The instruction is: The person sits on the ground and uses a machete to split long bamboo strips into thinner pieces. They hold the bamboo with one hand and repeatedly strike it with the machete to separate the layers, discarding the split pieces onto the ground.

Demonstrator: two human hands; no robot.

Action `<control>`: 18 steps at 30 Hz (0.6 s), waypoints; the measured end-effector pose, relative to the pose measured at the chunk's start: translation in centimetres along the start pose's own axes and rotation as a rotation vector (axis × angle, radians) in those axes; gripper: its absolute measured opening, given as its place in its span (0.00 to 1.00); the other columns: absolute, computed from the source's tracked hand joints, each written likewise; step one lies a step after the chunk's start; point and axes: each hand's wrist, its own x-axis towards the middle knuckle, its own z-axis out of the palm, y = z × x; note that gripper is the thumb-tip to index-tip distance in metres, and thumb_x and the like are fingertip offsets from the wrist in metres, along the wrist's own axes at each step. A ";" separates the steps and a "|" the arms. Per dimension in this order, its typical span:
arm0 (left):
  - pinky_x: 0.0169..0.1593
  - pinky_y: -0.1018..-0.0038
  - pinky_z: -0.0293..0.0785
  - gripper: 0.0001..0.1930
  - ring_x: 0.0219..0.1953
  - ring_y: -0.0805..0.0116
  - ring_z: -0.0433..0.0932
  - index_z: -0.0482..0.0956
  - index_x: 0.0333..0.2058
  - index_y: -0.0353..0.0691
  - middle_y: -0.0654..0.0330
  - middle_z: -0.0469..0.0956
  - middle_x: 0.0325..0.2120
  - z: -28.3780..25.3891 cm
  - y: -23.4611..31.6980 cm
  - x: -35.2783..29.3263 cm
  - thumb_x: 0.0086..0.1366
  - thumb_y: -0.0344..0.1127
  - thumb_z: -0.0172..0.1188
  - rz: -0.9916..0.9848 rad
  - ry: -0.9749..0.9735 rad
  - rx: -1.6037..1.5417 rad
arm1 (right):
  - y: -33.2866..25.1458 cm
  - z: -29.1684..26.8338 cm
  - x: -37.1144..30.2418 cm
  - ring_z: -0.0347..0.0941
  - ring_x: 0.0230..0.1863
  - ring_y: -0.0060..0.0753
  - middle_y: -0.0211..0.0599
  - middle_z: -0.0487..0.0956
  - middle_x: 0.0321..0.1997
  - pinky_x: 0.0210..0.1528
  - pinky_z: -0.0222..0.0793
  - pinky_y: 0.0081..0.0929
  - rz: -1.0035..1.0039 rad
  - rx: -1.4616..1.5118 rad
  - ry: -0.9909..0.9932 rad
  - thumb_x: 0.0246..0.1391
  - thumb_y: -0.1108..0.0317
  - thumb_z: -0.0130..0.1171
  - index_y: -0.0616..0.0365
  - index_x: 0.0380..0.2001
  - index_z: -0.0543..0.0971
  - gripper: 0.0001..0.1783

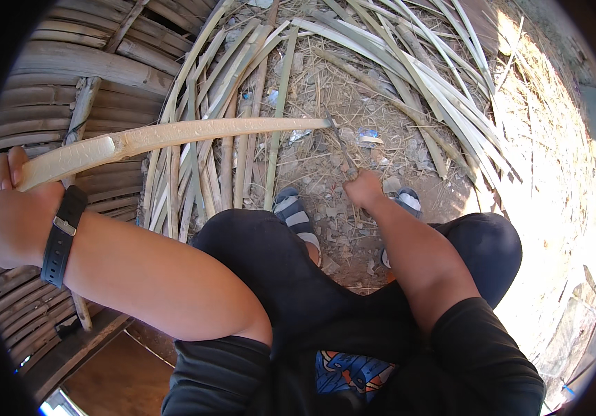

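Observation:
At the far left, my left hand [13, 220] is closed round the wide end of a long, pale bamboo strip [173, 134]. The strip runs rightward across the view, with a node partway along and a narrower far end. My right hand [364, 188] grips the handle of a knife [342, 145], in front of my body. Its dark, narrow blade points up and away, and its tip meets the strip's right end. Whether the edge has entered the bamboo is too small to tell. Fingers of my right hand wrap the handle and hide most of it.
Several split bamboo strips [437, 80] lie in a loose arc on the littered ground [326, 229]. More strips [242, 132] lie left of my sandalled foot [298, 218]. A slatted bamboo wall [97, 66] stands close on the left. Bright sunlight covers the right side.

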 end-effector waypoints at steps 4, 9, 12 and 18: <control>0.40 0.76 0.80 0.21 0.41 0.76 0.84 0.86 0.42 0.50 0.65 0.85 0.40 -5.1 4.9 -4.9 0.52 0.52 0.61 -0.070 0.225 0.564 | -1.6 1.8 -0.9 0.77 0.50 0.59 0.65 0.79 0.45 0.54 0.72 0.43 -0.032 0.038 0.103 0.48 0.60 0.60 0.72 0.48 0.74 0.28; 0.42 0.76 0.80 0.22 0.42 0.74 0.84 0.86 0.43 0.52 0.68 0.85 0.41 -5.0 4.3 -5.1 0.51 0.52 0.64 -0.050 0.242 0.582 | -4.9 1.2 -1.8 0.77 0.48 0.61 0.64 0.79 0.44 0.52 0.72 0.44 -0.272 0.107 0.099 0.48 0.61 0.60 0.70 0.48 0.73 0.27; 0.42 0.77 0.80 0.23 0.42 0.74 0.84 0.86 0.44 0.53 0.69 0.85 0.41 -5.2 4.9 -5.1 0.49 0.53 0.65 -0.107 0.192 0.614 | -6.9 0.4 -2.5 0.77 0.48 0.61 0.62 0.80 0.42 0.52 0.71 0.45 -0.362 0.123 0.055 0.48 0.61 0.61 0.68 0.49 0.73 0.27; 0.42 0.75 0.80 0.24 0.41 0.73 0.84 0.86 0.41 0.53 0.68 0.85 0.39 -4.9 5.1 -4.3 0.45 0.56 0.68 -0.151 0.153 0.626 | 2.0 1.7 2.0 0.76 0.52 0.57 0.60 0.80 0.46 0.54 0.71 0.42 -0.025 -0.089 0.075 0.49 0.59 0.61 0.69 0.51 0.73 0.29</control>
